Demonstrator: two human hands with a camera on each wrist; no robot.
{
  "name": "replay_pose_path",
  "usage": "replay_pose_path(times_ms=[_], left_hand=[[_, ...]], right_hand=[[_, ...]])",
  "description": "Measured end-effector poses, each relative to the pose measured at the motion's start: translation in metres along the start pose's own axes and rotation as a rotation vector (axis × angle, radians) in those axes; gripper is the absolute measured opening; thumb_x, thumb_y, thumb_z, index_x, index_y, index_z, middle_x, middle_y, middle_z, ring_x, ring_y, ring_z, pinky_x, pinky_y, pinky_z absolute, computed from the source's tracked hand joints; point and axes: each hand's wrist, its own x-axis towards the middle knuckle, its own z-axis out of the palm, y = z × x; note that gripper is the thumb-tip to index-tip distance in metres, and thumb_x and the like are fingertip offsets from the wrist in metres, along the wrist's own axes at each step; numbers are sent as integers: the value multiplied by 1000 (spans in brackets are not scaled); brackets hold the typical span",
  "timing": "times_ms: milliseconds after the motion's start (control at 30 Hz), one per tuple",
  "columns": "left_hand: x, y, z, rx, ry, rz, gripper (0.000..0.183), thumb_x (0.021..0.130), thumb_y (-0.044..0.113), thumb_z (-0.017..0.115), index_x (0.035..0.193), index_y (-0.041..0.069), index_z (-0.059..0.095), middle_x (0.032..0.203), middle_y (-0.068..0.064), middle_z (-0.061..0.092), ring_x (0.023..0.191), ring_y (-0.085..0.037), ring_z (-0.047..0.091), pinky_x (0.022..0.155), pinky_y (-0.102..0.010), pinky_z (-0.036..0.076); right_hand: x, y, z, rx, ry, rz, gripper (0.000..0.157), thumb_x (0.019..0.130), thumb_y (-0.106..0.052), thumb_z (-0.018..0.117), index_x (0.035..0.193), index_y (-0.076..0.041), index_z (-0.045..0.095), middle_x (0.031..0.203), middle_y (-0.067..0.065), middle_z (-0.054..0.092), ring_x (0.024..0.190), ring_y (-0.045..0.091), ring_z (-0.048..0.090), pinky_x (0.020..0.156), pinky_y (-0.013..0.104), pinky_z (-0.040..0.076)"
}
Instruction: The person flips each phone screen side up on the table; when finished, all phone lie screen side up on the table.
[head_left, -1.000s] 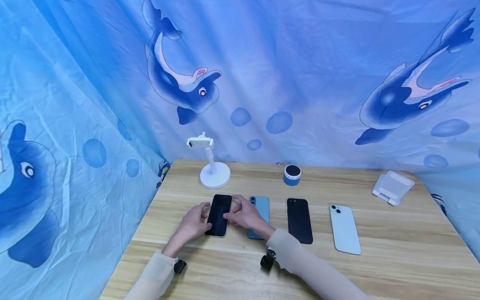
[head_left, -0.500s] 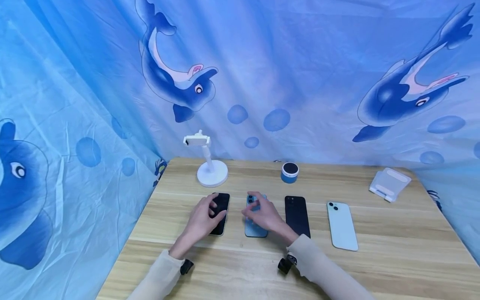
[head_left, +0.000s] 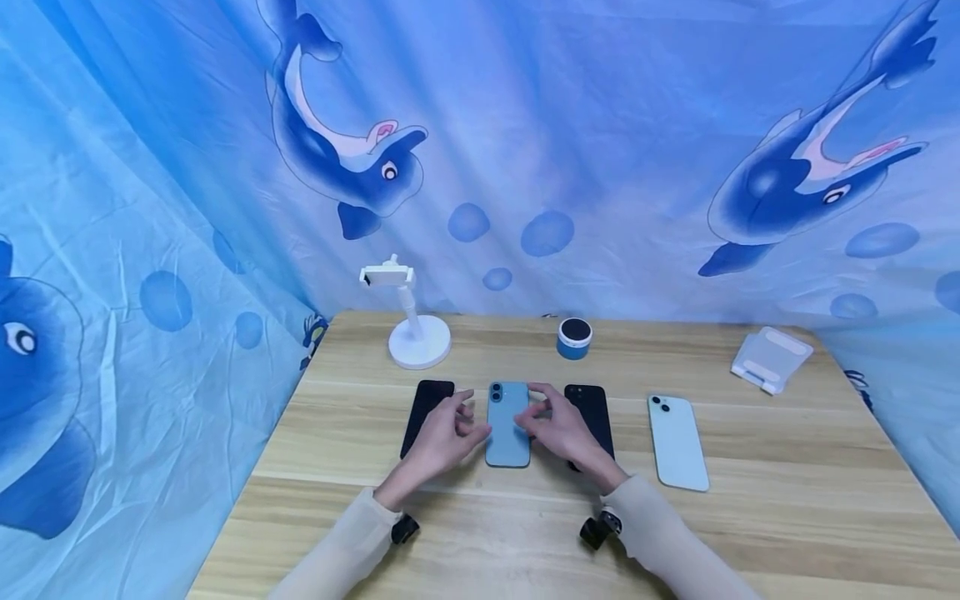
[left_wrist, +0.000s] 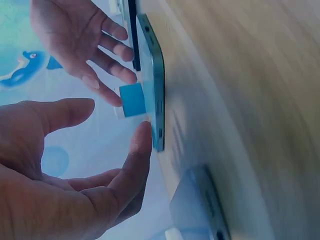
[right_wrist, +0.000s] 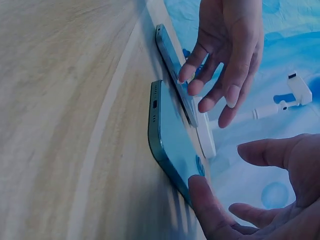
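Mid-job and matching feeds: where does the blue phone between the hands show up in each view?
Head: the blue phone is just below and right of picture centre, camera end pointing away.
Left wrist: the blue phone is upper centre, seen nearly edge-on.
Right wrist: the blue phone is just left of centre, running diagonally.
Shared landmark: the left hand, lower left in the left wrist view, upper right in the right wrist view.
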Motion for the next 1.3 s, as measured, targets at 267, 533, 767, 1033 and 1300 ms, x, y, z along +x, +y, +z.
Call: replay_pose_path(times_ms=[267, 533, 767, 1033, 1300], left_hand=[[5, 3, 14, -11, -33, -54, 72, 92, 28, 80, 148, -4, 50, 119, -18, 67, 97, -23, 69, 82, -37, 58], [7, 3, 21, -62, -82, -95, 78, 91, 28, 81, 152, -4, 45, 132, -22, 67, 105, -27, 71, 86, -41, 60], [11, 3, 21, -82, -82, -116, 74, 91, 24, 81, 151, -3, 46, 131, -21, 69, 105, -26, 74, 85, -39, 62], [16, 6, 18, -125, -104, -165, 70, 91, 20, 78, 149, -6, 49, 127, -22, 70, 101, -24, 73, 77, -32, 61], [20, 7, 21, -138, -130, -206, 68, 92, 20, 77, 149, -5, 50, 128, -22, 68, 91, -18, 72, 71, -29, 60]], right_hand=[[-1, 8, -4, 20, -5, 30, 68, 96, -24, 73, 156, -11, 43, 112, 9, 71, 84, 18, 74, 74, 32, 60], [-2, 11, -3, 43, -11, 48, 69, 98, -24, 71, 158, -9, 39, 116, 11, 69, 84, 18, 73, 75, 35, 61], [-2, 11, -1, 87, -3, 69, 68, 98, -21, 70, 157, -7, 40, 116, 13, 69, 87, 17, 71, 75, 35, 62], [-2, 11, 1, 107, 35, 106, 60, 100, -21, 67, 153, -3, 45, 113, 14, 76, 81, 16, 72, 71, 33, 62], [-1, 9, 4, 48, 56, 148, 55, 100, -28, 65, 149, -5, 53, 106, 9, 75, 78, 15, 71, 65, 30, 60]])
